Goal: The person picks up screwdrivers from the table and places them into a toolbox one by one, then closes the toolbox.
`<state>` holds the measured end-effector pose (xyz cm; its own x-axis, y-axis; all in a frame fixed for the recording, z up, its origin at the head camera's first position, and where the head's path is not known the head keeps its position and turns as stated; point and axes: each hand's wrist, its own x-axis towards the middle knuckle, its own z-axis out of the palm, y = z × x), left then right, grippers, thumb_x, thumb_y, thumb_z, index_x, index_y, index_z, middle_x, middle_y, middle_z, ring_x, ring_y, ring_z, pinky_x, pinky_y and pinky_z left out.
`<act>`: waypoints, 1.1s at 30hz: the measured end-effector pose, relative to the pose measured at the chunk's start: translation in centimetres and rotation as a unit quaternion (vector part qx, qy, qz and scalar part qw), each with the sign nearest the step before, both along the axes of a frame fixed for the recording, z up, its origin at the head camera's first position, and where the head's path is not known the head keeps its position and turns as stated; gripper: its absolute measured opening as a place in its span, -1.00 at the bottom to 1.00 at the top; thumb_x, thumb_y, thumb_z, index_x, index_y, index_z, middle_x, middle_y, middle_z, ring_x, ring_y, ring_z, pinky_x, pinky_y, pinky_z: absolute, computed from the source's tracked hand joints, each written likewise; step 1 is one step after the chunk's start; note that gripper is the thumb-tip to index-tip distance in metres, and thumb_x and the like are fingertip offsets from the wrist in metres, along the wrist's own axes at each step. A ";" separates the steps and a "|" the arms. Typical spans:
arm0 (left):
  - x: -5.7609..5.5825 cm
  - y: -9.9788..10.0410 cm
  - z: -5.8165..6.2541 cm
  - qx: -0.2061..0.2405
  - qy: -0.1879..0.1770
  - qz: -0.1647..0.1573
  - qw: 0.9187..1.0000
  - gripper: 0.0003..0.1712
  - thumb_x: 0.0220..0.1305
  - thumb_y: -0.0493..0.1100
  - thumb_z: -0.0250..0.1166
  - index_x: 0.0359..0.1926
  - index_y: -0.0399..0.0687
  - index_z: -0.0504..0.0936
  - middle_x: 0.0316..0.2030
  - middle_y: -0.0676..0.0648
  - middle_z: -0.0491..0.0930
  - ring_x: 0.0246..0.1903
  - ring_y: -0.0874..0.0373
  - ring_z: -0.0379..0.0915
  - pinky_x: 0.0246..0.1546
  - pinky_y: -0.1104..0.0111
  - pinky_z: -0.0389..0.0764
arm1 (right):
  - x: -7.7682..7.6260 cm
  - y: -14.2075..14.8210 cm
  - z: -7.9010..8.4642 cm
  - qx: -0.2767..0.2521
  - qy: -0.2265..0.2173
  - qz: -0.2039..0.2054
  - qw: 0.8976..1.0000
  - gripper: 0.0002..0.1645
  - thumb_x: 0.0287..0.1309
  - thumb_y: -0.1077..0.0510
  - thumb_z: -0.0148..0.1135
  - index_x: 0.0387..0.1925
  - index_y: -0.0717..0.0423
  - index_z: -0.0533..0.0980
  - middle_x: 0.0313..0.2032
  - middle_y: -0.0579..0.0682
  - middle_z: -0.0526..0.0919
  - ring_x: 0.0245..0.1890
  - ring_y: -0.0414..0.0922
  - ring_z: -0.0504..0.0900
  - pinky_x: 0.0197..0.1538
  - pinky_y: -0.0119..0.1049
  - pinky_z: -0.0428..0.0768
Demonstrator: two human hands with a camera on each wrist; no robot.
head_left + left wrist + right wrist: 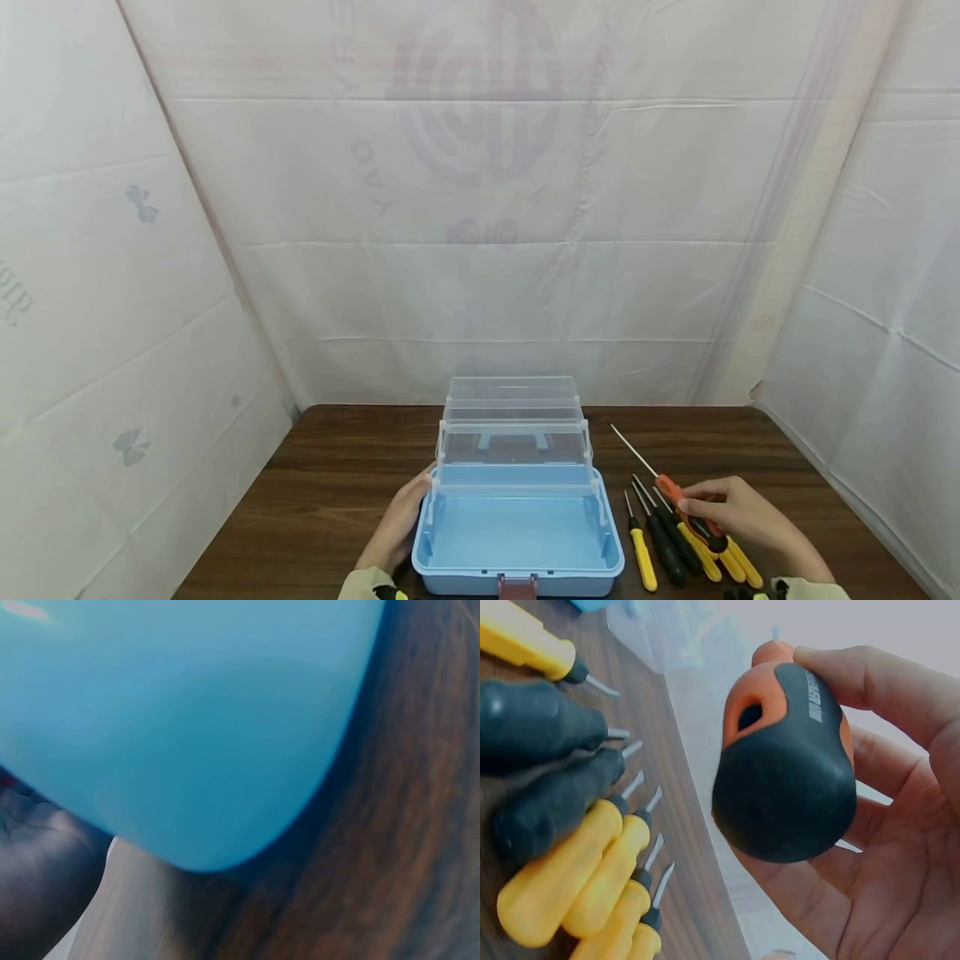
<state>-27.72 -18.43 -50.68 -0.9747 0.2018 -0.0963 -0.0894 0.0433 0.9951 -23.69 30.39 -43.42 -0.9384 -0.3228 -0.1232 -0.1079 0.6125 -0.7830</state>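
Observation:
A light blue toolbox (517, 533) stands with its clear lid (513, 400) raised and its inside bare. Along the box's left wall lies my left hand (397, 521), its fingers fairly straight and the tips near the rim; part of the hand is hidden. The blue wall (187, 735) fills much of the left wrist view. To the right of the box, my right hand (738, 512) grips an orange and black screwdriver (784, 776) by its handle. Its shaft slants up and to the left, over several other screwdrivers lying on the table.
Yellow-handled screwdrivers (562, 874) and black-handled ones (536, 724) lie close together at the right of the box, tips pointing away. The dark wooden table (300, 517) meets white sheets (480, 292) at the back and both sides.

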 end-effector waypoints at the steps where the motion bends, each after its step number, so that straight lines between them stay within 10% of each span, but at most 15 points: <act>1: 0.0 0.0 0.0 -0.001 -0.001 0.001 1.000 -0.27 0.50 0.16 -0.18 0.48 -0.19 0.05 0.45 -0.36 0.01 0.42 -0.34 -0.10 0.35 -0.20 0.11 | 0.0 -0.2 0.0 0.001 0.001 0.001 1.000 -0.47 0.30 -0.02 0.13 0.03 0.39 0.55 -0.36 0.02 0.65 -0.54 -0.25 0.44 -0.52 -0.37 0.47; 33: 0.0 0.0 -0.1 -0.003 0.000 0.006 1.000 -0.25 0.48 0.20 -0.15 0.48 -0.17 0.07 0.45 -0.34 0.00 0.43 -0.33 -0.10 0.35 -0.20 0.09 | -1.6 -4.6 1.2 -0.037 0.023 0.073 0.996 -0.60 0.25 0.05 0.21 -0.04 0.27 0.62 -0.21 0.09 0.69 -0.42 -0.23 0.52 -0.40 -0.36 0.56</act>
<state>-27.75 -18.39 -50.76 -0.9771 0.1891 -0.0981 -0.0904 0.0488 0.9947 -25.33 25.82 -42.19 -0.8848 -0.4630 -0.0516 -0.2287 0.5283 -0.8177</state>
